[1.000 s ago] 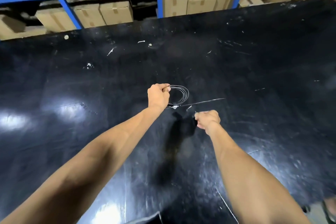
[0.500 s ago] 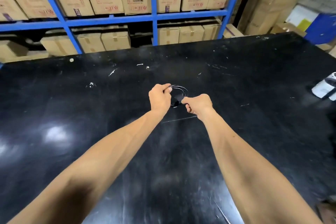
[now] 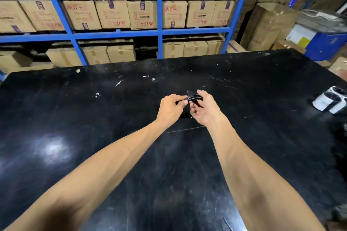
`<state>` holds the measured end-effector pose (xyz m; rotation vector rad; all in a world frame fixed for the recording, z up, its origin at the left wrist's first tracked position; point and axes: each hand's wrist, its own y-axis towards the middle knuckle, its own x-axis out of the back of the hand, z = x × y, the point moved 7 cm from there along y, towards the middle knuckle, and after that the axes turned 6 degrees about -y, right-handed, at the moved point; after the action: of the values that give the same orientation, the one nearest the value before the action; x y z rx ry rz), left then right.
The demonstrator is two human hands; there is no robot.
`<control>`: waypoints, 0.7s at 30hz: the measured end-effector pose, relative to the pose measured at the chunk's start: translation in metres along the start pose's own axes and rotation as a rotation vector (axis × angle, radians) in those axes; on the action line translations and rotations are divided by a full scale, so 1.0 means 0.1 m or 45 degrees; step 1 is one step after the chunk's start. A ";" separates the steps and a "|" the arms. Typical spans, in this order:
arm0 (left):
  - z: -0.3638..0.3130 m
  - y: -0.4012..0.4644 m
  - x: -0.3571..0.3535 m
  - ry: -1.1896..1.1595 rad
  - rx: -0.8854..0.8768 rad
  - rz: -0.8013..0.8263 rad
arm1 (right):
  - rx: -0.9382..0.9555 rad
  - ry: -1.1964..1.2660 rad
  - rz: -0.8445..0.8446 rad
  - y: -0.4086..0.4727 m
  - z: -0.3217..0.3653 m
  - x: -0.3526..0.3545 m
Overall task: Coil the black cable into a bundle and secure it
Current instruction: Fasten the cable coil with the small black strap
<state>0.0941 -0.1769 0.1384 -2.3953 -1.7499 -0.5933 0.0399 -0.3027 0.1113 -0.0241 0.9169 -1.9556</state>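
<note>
Above the middle of the black table (image 3: 93, 137), the left hand (image 3: 170, 109) pinches the black cable (image 3: 194, 97), already gathered into a small bundle; the right hand (image 3: 203, 109) cups it, fingers half-curled. Coiling looks done; securing it seems left, though I cannot tell what fastens it.

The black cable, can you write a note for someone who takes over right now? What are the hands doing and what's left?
Left hand: fingers pinched shut on the black cable at the bundle's left side.
Right hand: fingers curled around the bundle's right side, palm partly open toward the camera.
Cable: gathered into a small coil held between both hands, just above the black table. A short dark flap sticks up from the coil; I cannot tell whether it is a strap or the cable's end.
Done: the coiling looks finished.
Left: probably fasten the bundle, then set it down.
</note>
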 end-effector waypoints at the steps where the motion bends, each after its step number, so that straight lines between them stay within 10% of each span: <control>1: -0.01 0.00 0.01 -0.023 0.007 0.032 | 0.022 -0.045 -0.042 0.01 0.01 0.03; 11: -0.03 0.10 -0.16 -0.270 0.273 0.420 | 0.117 -0.066 -0.074 -0.06 0.13 0.02; 21: 0.19 0.13 -0.13 -0.460 0.448 0.277 | 0.135 -0.549 -0.197 -0.07 0.33 0.17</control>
<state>0.1078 -0.1870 0.1177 -2.4894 -1.5130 0.1735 0.0373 -0.3332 0.1342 -0.4494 0.5395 -2.0280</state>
